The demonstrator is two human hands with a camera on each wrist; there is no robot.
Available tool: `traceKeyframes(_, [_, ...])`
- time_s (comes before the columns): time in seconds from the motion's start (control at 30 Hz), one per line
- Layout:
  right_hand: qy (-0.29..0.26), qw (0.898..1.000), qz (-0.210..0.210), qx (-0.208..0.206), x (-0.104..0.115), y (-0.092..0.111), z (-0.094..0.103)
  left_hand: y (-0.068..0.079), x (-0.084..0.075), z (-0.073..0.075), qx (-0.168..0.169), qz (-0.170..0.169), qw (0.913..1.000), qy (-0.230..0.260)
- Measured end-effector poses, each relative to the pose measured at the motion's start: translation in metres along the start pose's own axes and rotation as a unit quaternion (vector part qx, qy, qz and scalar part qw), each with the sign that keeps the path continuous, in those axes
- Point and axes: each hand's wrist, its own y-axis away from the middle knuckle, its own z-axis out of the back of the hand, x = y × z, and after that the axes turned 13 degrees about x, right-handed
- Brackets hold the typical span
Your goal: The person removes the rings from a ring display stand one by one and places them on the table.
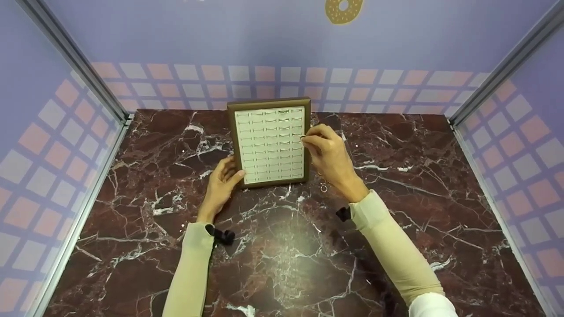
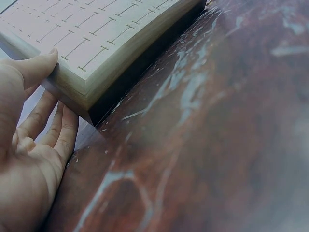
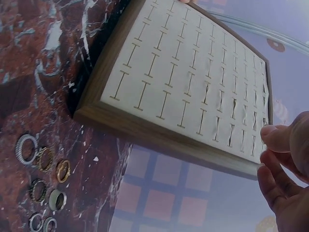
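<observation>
A wood-framed ring display tray [image 1: 271,152] stands tilted up on the table, its white pad cut with rows of short slots. My left hand [image 1: 221,184] holds its lower left corner; in the left wrist view the thumb [image 2: 41,67] lies on the front and the other fingers reach behind. At the tray's right edge, my right hand [image 1: 328,154] pinches a small ring [image 1: 303,138], mostly hidden by the fingertips. The right wrist view shows those fingertips [image 3: 273,137] close against the slots near the top corner. Some upper slots gape wider than the lower ones.
Several loose rings, among them a silver one [image 3: 19,151] and a gold one [image 3: 59,173], lie on the dark red marbled table [image 1: 273,273] below the tray's right side. Patterned panels [image 1: 185,39] enclose the back and both sides.
</observation>
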Motion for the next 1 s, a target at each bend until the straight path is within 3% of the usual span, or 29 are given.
traceKeyframes(1.0, [-0.01, 0.999, -0.023, 0.044, -0.026, 0.049, 0.008, 0.001, 0.002, 0.0, -0.004, 0.01, 0.9999, 0.005])
